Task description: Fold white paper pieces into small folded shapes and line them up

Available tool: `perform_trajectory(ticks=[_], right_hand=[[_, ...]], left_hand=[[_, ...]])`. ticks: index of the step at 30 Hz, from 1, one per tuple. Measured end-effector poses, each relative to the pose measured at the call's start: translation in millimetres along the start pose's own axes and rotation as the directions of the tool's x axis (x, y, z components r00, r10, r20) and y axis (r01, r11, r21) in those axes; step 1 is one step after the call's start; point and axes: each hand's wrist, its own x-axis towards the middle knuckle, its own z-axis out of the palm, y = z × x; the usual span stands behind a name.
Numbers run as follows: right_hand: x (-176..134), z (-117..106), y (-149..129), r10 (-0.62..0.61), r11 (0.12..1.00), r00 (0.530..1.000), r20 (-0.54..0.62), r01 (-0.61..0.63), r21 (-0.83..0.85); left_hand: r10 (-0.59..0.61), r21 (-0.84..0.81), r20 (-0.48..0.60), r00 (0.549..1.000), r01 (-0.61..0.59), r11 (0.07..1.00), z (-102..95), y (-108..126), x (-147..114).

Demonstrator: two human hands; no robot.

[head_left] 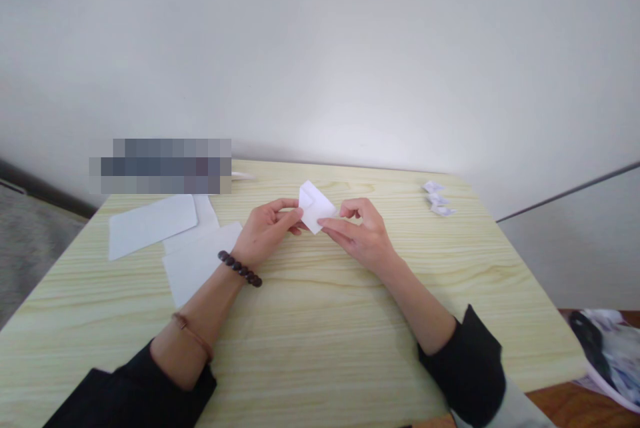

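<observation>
A small piece of folded white paper (pixel 317 207) is held up between my two hands over the middle of the table. My left hand (pixel 267 229) pinches its left edge, thumb in front and fingers behind. At its lower right edge, my right hand (pixel 364 231) grips it between thumb and a finger, with the index finger curled above. A fold line and a flap show on the paper's left side. Dark beads and a thin bracelet circle my left wrist.
White paper sheets (pixel 155 225) lie overlapping on the left of the wood-grain table (pixel 310 348). Several small folded paper pieces (pixel 437 200) sit at the back right. A blurred-out object (pixel 165 167) stands at the back left, against the wall (pixel 320 61). A bin with rubbish (pixel 613 355) is at lower right.
</observation>
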Motion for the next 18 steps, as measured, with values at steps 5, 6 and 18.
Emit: perform_trajectory(ticks=[5, 6, 18], right_hand=[[-0.1, -0.2, -1.2, 0.021, 1.0, 0.997, -0.069, -0.02, 0.013], [0.0, 0.3, -1.6, 0.046, 0.998, 0.995, -0.094, -0.043, 0.041], [2.2, 3.2, -4.2, 0.185, 0.872, 0.975, 0.126, -0.222, 0.436]], left_hand=[[0.037, 0.069, 0.058, 0.998, -0.041, 0.997, 0.4, 0.0, -0.1], [0.038, 0.091, 0.074, 0.997, -0.045, 0.995, 0.7, 0.4, -0.4], [0.027, 0.142, 0.163, 0.986, -0.051, 0.989, -1.4, 1.9, -3.4]])
